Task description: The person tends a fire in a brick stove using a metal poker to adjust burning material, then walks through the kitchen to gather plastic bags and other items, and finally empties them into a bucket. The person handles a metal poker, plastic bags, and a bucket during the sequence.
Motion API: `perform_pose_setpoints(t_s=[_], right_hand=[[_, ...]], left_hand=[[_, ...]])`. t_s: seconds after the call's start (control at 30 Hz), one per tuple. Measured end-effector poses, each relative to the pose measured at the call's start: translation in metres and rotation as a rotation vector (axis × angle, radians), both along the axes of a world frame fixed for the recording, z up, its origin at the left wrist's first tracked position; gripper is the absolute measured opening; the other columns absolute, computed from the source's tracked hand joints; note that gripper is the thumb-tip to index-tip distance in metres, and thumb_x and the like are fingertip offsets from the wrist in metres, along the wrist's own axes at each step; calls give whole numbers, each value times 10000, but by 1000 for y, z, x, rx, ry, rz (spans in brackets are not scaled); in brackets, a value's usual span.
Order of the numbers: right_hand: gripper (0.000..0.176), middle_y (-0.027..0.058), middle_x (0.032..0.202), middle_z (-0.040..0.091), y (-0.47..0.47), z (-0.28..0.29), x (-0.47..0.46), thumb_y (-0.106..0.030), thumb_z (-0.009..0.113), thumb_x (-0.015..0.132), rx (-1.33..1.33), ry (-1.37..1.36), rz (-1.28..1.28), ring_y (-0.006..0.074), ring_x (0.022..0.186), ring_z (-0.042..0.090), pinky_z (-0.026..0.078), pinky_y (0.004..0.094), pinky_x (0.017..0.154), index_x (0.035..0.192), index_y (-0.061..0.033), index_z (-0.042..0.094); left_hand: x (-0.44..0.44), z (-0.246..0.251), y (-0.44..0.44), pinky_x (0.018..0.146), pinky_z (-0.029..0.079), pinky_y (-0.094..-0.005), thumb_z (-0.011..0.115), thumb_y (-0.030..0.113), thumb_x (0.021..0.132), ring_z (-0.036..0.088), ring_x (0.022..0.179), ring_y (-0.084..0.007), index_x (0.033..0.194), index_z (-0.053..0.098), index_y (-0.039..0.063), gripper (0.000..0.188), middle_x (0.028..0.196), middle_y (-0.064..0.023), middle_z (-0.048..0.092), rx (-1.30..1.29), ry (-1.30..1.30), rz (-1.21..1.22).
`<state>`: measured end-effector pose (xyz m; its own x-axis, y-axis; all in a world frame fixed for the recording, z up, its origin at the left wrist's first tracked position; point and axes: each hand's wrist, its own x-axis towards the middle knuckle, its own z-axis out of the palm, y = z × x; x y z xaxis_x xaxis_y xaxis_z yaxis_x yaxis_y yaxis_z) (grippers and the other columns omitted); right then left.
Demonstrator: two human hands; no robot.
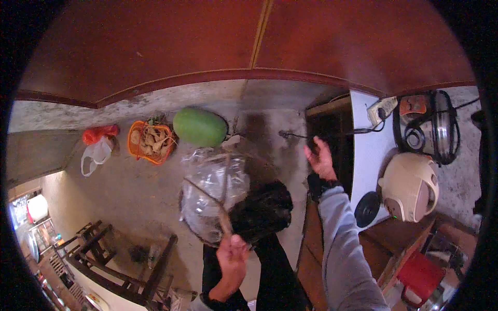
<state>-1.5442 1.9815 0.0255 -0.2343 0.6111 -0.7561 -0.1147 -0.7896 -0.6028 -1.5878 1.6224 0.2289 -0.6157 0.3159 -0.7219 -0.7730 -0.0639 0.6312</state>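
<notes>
My left hand is closed around the lower end of a forked wooden stick, whose branches spread over a bundle in clear plastic. To the right of that bundle lies a black plastic bag, just beyond my knees. My right hand is raised at the right with its fingers apart, holding nothing, near a dark cabinet opening and a black cable. A large green gourd or melon rests on the floor behind the plastic bundle.
An orange basket of root vegetables and red and white plastic bags sit by the wall. Dark wooden stools stand lower left. On the right are a beige rice cooker, a power strip and a red container. Red cabinets overhang.
</notes>
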Motion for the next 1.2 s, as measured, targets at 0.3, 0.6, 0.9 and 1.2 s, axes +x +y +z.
perform_pose_setpoints(t_s=[0.3,0.6,0.9,1.2], right_hand=[[386,334,1170,445,33,70,-52,-261,297,964,157,673,-347,507,1189,338,315,534,1021,714,11,409],[455,298,1358,260,33,103,-46,-323,265,964,37,658,-211,455,1262,260,318,523,1018,1188,61,360],[516,264,1386,226,9,75,-29,-335,371,935,-94,498,-210,419,1260,293,312,484,1030,1288,33,293],[316,110,1137,494,-59,67,10,-230,525,858,94,213,73,322,997,541,462,375,870,1102,-33,496]], left_hand=[[56,-100,145,509,354,-301,439,351,928,389,567,-119,801,529,33,355,613,-28,480,-267,219,-378],[53,-169,264,640,403,-475,511,214,865,552,763,-399,882,538,11,206,793,-243,560,-167,577,-602],[17,-212,194,1038,258,-420,588,164,794,305,1248,-367,1321,299,28,616,1341,-205,320,-171,842,-651],[77,-198,-27,859,403,-406,473,198,854,511,980,-344,1074,491,1,295,1007,-187,532,16,375,-1003]])
